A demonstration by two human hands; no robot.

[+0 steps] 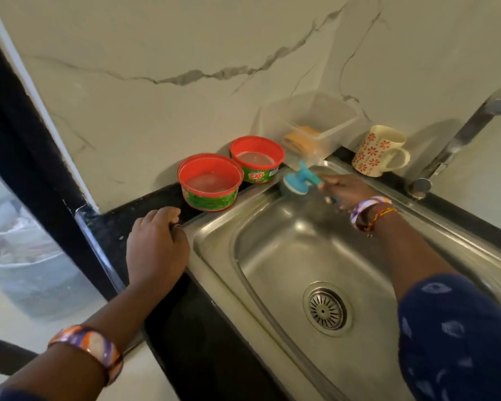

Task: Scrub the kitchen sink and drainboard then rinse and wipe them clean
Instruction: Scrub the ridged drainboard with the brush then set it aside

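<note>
Legible text: "EXO" on the green label of the far red-rimmed tub; the near tub carries the same green wrap, its print unreadable. No other writing can be made out.

Landmark: the steel sink. Both tubs stand on the black surface just beyond the sink's far left corner, touching or nearly touching each other. A clear plastic box holding something orange leans at the wall behind the sink's far rim. A floral mug stands at the far rim, between the box and the tap. The basin is open, with the drain strainer uncovered near its front.

Your right hand reaches over the basin's far end, fingers curled round the handle of a blue scrub brush; the brush head is at the far left inner corner, against the rim. Your left hand rests on the surface at the sink's left edge, fingers curled loosely, holding nothing.
</note>
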